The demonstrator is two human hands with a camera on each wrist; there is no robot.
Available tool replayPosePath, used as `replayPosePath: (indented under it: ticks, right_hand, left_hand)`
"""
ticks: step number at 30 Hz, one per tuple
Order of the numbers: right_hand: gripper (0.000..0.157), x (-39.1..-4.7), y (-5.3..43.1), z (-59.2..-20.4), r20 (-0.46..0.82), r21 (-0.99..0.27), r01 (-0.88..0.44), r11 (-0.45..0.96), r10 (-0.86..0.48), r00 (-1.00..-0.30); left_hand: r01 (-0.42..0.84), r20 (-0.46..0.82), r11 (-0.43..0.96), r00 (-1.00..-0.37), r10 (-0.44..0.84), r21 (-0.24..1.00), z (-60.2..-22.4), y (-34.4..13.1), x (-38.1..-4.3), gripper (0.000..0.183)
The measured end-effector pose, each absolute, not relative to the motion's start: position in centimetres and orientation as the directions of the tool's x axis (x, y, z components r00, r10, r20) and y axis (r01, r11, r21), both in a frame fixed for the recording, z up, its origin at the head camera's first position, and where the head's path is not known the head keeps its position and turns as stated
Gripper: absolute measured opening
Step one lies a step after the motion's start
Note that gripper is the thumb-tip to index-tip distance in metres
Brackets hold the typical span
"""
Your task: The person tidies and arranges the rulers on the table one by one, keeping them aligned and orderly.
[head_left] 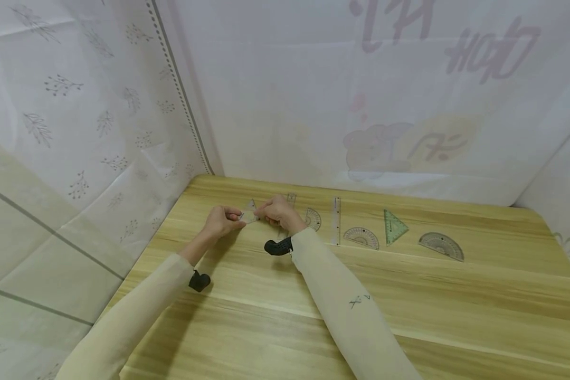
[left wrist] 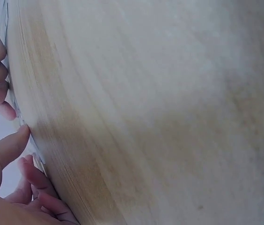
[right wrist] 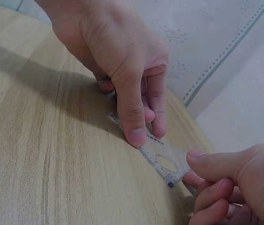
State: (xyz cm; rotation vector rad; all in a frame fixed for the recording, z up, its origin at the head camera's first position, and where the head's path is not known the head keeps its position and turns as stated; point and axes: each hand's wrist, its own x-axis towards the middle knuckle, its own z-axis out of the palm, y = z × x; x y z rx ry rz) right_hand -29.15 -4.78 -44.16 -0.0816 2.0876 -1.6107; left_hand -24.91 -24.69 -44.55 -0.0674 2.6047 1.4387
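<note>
The desk [head_left: 456, 306], pale and wood-grained, carries the whole set. Over its far left part are the person's two bare hands: the left grip [head_left: 220, 221] pinches the clear triangle [right wrist: 162, 147] with the thumb on its scaled edge, and the right grip [head_left: 280, 210] pinches it near a corner, thumb against fingers.

Next in size, a ruler [head_left: 336, 221] lies mid-row, and a second ruler [head_left: 292, 198] is partly hidden by the right grip. The widest protractor [head_left: 442, 246] is at the row's right end, the middle protractor [head_left: 361, 237] just right of the first ruler, and the smaller protractor [head_left: 313, 219] beside the right wrist. A green triangle [head_left: 395, 227] stands between the two wider ones.

The clear triangle, between both grips, looks smallest; whether it touches the desk cannot be told. It is probably thin plastic: very light, stiff, rather slick, and liable to crack if bent hard. Its edges and corners seem the best hold, pinched gently; the cut-out could help a fingertip.
</note>
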Motion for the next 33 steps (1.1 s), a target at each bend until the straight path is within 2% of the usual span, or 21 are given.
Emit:
replayPosePath:
  ticks: [6,12,14,16,17,20,22,25,30,33]
  right_hand:
    - [0.016,-29.0,-5.4,-44.5,-0.327,-0.924,0.219,0.313,-0.353,-0.877]
    - [0.031,-28.8,-6.1,-44.6,-0.317,-0.921,0.21,0.328,-0.319,-0.893]
    - [0.024,-28.7,-6.2,-44.6,-0.312,-0.921,0.206,0.331,-0.309,-0.898]
    - [0.01,-28.7,-6.3,-44.6,-0.31,-0.922,0.206,0.328,-0.305,-0.901]
    - [0.012,-28.6,-6.2,-44.5,-0.308,-0.923,0.207,0.323,-0.302,-0.902]
    - [0.04,-28.5,-6.0,-44.2,-0.301,-0.921,0.195,0.336,-0.299,-0.905]
    - [0.048,-28.4,-5.8,-44.0,-0.301,-0.917,0.189,0.352,-0.296,-0.906]
    - [0.043,-28.2,-5.6,-43.7,-0.315,-0.91,0.198,0.365,-0.295,-0.902]
    - [0.023,-28.0,-5.6,-43.6,-0.366,-0.906,0.262,0.332,-0.306,-0.879]
    - [0.023,-28.0,-5.7,-43.6,-0.386,-0.904,0.288,0.315,-0.314,-0.868]
  left_hand:
    - [-0.114,-0.171,0.57,-0.984,0.047,0.813,-44.3,-24.7,-24.6,0.036]
    - [-0.124,-0.178,0.58,-0.983,0.037,0.805,-44.0,-25.1,-24.4,0.046]
    - [-0.12,-0.174,0.588,-0.984,0.036,0.8,-43.9,-25.2,-24.2,0.043]
    - [-0.119,-0.172,0.607,-0.985,0.03,0.786,-43.7,-25.3,-24.0,0.041]
    - [-0.117,-0.171,0.616,-0.985,0.03,0.779,-43.5,-25.4,-23.9,0.041]
    - [-0.121,-0.179,0.635,-0.984,0.027,0.763,-43.2,-25.8,-23.6,0.039]
    - [-0.119,-0.182,0.645,-0.983,0.032,0.755,-43.1,-26.0,-23.5,0.037]
    - [-0.115,-0.179,0.646,-0.983,0.034,0.755,-43.2,-26.2,-23.4,0.033]
    - [-0.117,-0.181,0.642,-0.983,0.036,0.758,-43.5,-25.6,-23.5,0.026]
    - [-0.106,-0.171,0.668,-0.985,0.032,0.737,-43.4,-25.1,-23.6,0.024]
